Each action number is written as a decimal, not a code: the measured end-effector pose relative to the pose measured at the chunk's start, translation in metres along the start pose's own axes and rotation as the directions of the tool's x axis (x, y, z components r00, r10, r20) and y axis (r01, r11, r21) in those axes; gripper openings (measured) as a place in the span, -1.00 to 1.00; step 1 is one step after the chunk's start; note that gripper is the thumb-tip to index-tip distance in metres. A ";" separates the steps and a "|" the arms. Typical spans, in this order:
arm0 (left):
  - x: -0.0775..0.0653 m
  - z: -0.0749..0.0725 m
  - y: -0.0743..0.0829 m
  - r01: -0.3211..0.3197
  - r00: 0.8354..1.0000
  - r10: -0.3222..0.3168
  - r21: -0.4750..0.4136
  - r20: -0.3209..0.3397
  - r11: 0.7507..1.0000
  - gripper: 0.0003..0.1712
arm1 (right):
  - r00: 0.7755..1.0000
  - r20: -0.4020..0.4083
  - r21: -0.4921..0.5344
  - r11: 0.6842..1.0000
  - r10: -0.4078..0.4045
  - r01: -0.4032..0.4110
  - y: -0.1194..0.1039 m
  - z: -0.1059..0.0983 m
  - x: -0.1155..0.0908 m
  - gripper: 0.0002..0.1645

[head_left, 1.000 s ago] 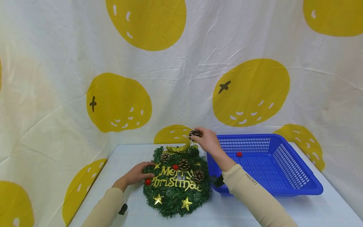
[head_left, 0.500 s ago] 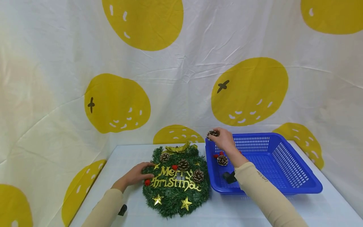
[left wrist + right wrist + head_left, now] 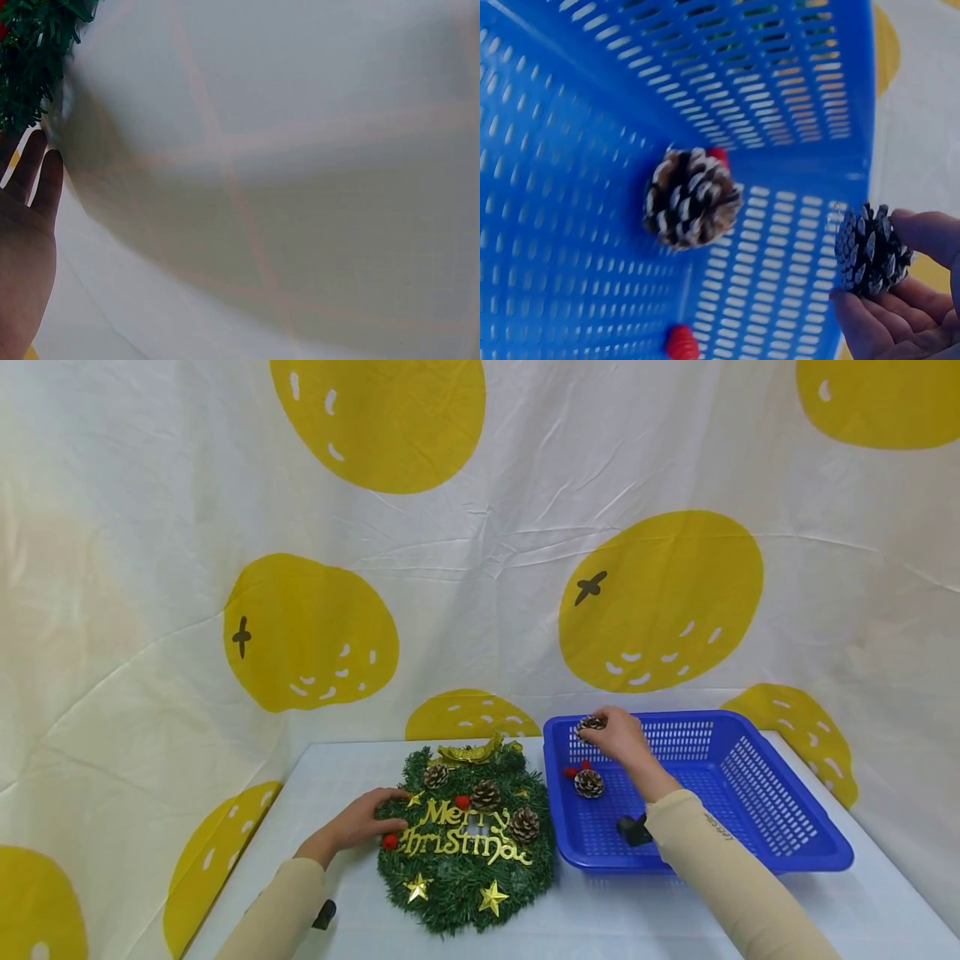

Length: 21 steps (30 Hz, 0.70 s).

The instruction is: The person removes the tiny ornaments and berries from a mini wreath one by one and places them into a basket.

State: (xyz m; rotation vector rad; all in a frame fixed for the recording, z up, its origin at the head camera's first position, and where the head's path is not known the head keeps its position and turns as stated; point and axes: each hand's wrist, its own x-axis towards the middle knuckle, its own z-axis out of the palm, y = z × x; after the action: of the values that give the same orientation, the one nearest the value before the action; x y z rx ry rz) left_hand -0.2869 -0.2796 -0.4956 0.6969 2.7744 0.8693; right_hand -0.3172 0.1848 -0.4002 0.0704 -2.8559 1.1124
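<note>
My right hand (image 3: 621,737) pinches a pine cone (image 3: 873,251) with white-tipped scales between thumb and fingers, above the back left corner of the blue plastic basket (image 3: 757,865). A second pine cone (image 3: 588,783) lies in the basket below it, beside small red berries (image 3: 572,772). The green Christmas wreath (image 3: 450,897) lies flat on the left, with gold "Merry Christmas" lettering (image 3: 463,842). At its left edge rests my left hand (image 3: 363,820), fingers extended near a gold star. The left wrist view shows that hand's fingers (image 3: 49,184) close to the green foliage.
Pine cones (image 3: 524,824), gold stars (image 3: 492,898), red berries and a gold bow (image 3: 471,752) sit on the wreath. Basket and wreath stand side by side on the white table (image 3: 341,777). A white cloth (image 3: 495,635) with yellow fruit shapes hangs behind.
My right hand has carried the pine cone rightward from above the wreath's top to over the basket, dipping slightly. The left hand has stayed at the wreath.
</note>
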 end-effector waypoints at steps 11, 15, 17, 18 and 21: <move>0.000 -0.001 -0.001 0.014 1.000 -0.014 0.017 0.003 1.000 -0.32 | 0.997 0.061 -0.095 0.995 0.038 -0.032 0.023 -0.001 -0.002 -0.40; 0.001 -0.001 0.000 0.013 1.000 -0.013 0.017 0.004 1.000 -0.31 | 0.995 0.076 -0.120 0.991 0.060 -0.051 0.027 -0.002 -0.003 -0.40; 0.001 -0.001 0.000 0.014 1.000 -0.014 0.017 0.003 1.000 -0.31 | 0.994 0.086 -0.121 0.991 0.062 -0.051 0.030 -0.002 -0.004 -0.42; 0.001 -0.001 0.000 0.015 1.000 -0.015 0.019 0.003 1.000 -0.31 | 0.994 0.088 -0.117 0.992 0.059 -0.048 0.031 -0.002 -0.004 -0.44; 0.000 0.000 0.001 0.022 1.000 -0.022 0.020 0.002 1.000 -0.32 | 0.994 0.101 -0.108 0.994 0.046 -0.035 0.035 -0.002 -0.003 -0.46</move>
State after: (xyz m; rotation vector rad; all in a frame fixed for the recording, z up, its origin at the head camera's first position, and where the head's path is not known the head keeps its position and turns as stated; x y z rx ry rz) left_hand -0.2869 -0.2788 -0.4948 0.6695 2.7868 0.8366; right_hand -0.3165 0.2117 -0.4229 0.0659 -3.0155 0.9893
